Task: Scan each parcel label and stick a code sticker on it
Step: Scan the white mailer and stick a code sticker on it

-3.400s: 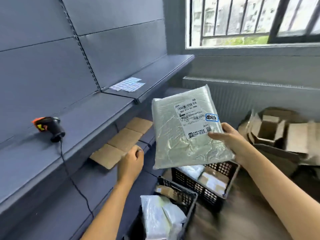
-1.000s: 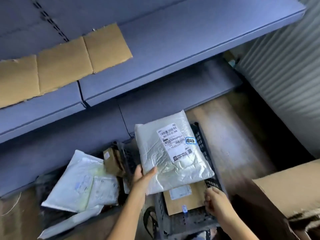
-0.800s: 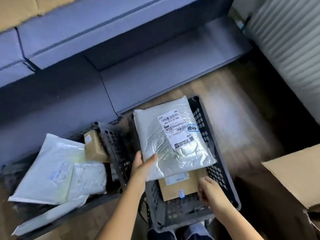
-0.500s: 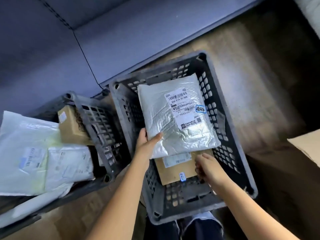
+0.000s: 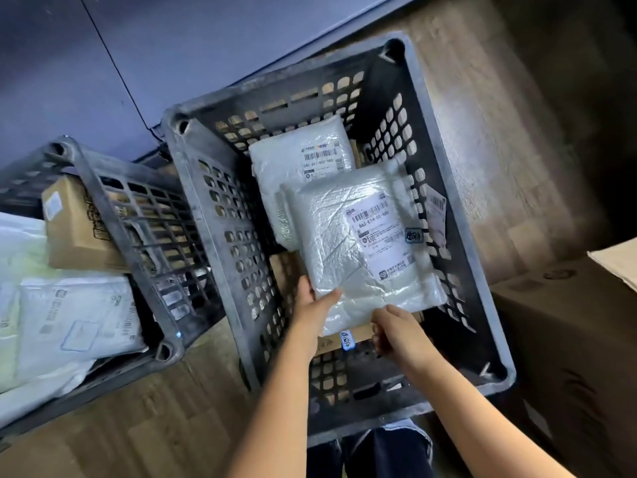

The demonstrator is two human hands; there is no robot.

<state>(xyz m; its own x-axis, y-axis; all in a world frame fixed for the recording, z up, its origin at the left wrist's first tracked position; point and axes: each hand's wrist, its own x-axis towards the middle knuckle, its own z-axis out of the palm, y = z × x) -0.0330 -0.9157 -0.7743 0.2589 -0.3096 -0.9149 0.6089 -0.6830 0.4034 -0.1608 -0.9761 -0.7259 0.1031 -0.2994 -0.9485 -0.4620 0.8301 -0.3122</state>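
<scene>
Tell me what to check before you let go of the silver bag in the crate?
1. Sticker on the label: ok, blue, at its right edge.
2. Label faces up: ok.
3. Bag inside the crate: ok, overlapping a white parcel.
4. Left hand grips the bag's corner: ok.
5. Right hand free: cannot tell, curled at the bag's near edge.
6. Label scanned: cannot tell.

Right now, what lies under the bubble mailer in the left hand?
A white mailer and a cardboard parcel with a blue sticker peek out; the rest and the crate floor are covered.
</scene>
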